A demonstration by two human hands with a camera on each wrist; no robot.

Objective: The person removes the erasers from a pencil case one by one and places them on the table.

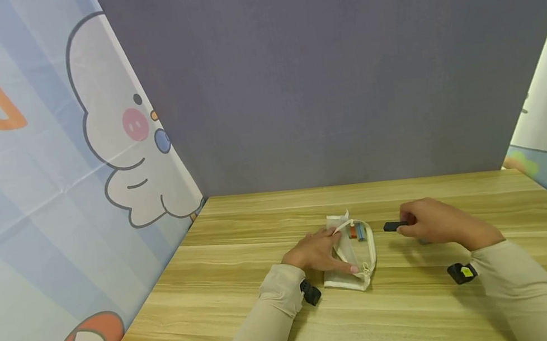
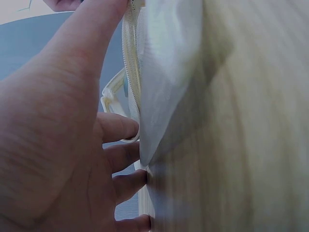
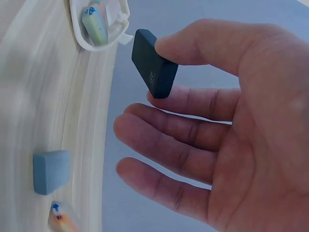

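A white zippered pouch (image 1: 351,282) of thin, see-through material lies on the table, its zipper side gaping. My left hand (image 1: 315,251) rests on the pouch with thumb and fingers spread along the opening; in the left wrist view the fingertips (image 2: 126,128) press at its edge. Inside the pouch are a small red piece (image 1: 353,232) and a blue piece (image 1: 360,232). To the right, above the table, my right hand (image 1: 428,223) pinches a small black rectangular block (image 3: 152,65) between thumb and index finger, the other fingers extended.
Below the right hand, a blue-grey block (image 3: 51,171) lies on the wooden table (image 1: 206,290), beside a small colourful wrapped-looking piece (image 3: 63,217). A dark grey panel (image 1: 324,86) stands along the back, with printed curtains (image 1: 56,218) at the sides.
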